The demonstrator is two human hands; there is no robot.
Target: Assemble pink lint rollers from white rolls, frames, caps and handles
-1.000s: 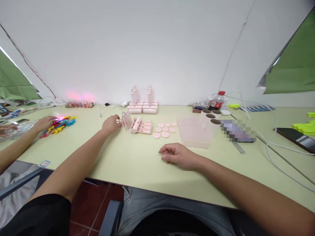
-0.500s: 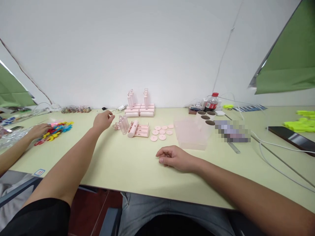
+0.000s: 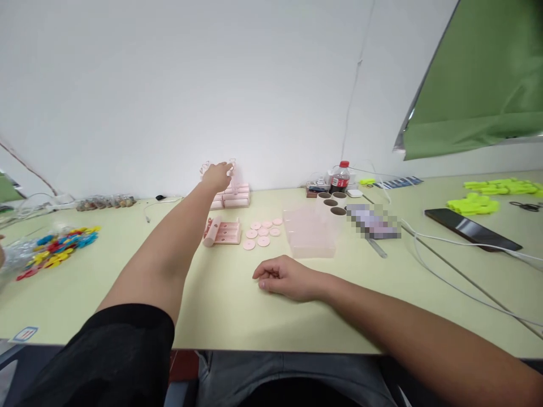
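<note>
Stretched far with left hand (image 3: 218, 177), just beside the clear pink tubes (image 3: 236, 178) above pink blocks (image 3: 236, 199); impossible to see whether pinching or spread. Resting near with right hand (image 3: 288, 278), loosely curled and partly spread, on pale green table (image 3: 224, 311), before white wall (image 3: 254, 85).

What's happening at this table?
A person's left hand is stretched out to the upright, see-through tubes near the wall; whether it holds one is hard to tell. The right hand rests on the table, loosely curled, with nothing visible in it. Beyond it lie flat pink discs, between a pink slotted part and a translucent pinkish box.
</note>
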